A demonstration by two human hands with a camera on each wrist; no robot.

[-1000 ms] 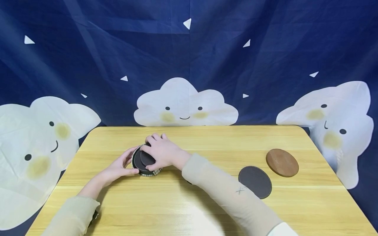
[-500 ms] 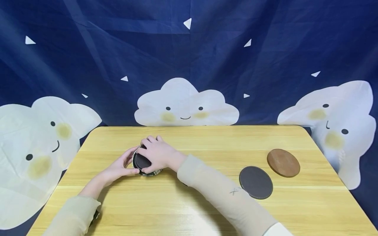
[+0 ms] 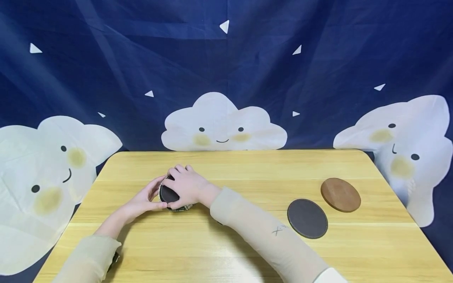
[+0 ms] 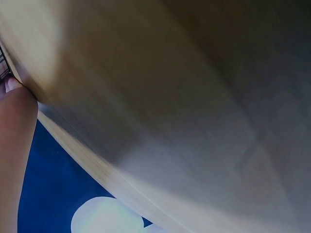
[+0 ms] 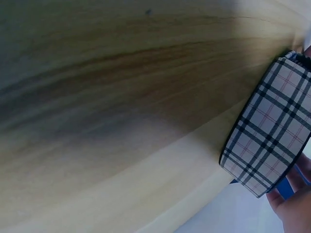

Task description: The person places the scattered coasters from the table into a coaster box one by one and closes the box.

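On the table's left half stands a round coaster holder (image 5: 269, 131) with a plaid side wall. My left hand (image 3: 143, 199) grips it from the left, thumb at the near side and fingers behind. My right hand (image 3: 189, 188) reaches over the top and holds a dark round coaster (image 3: 168, 194) between thumb and fingers, within the holder's rim. That hand covers much of the holder and coaster. In the left wrist view only a sliver of the plaid wall (image 4: 4, 66) shows, beside part of a hand.
On the right of the wooden table (image 3: 219, 236) lie a dark round coaster (image 3: 307, 218) and, behind it, a brown wooden disc (image 3: 340, 194). A blue curtain (image 3: 226, 63) with white clouds hangs behind the far edge.
My right hand has moved slightly left and down with the dark coaster, which now lines up with the holder's rim instead of sitting off-centre. The left hand keeps its grip.
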